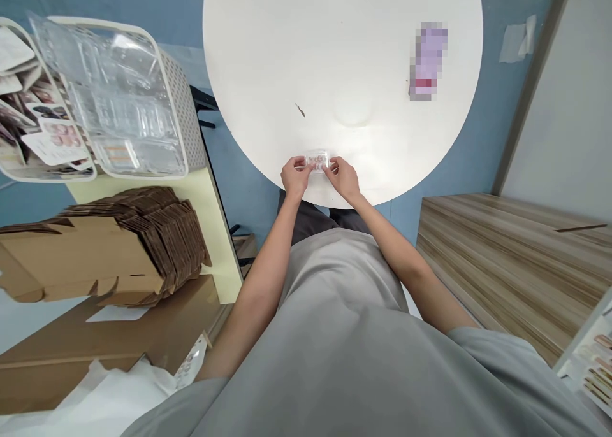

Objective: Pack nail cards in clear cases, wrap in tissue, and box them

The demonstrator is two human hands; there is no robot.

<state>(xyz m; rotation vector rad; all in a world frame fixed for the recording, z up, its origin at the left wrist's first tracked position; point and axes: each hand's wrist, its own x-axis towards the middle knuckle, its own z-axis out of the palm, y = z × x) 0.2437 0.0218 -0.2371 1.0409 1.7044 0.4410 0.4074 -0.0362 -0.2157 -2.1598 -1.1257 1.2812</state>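
Near the front edge of the round white table (268, 48), a small clear plastic case (317, 154) is held between my two hands. Rows of small pinkish pieces show through it, too small to make out for certain. My left hand (295, 178) grips its left side, with the thumb over the front corner. On the right side, my right hand (343, 178) pinches the case the same way. The fingertips beneath the case are hidden.
A small dark sliver (300, 111) and a pixelated purple item (429, 61) lie on the table. To the left stand a white basket (184, 99) of clear plastic packaging, a basket of cards, and stacked flat cardboard boxes (162, 233). A wood-grain cabinet (507, 252) is at right.
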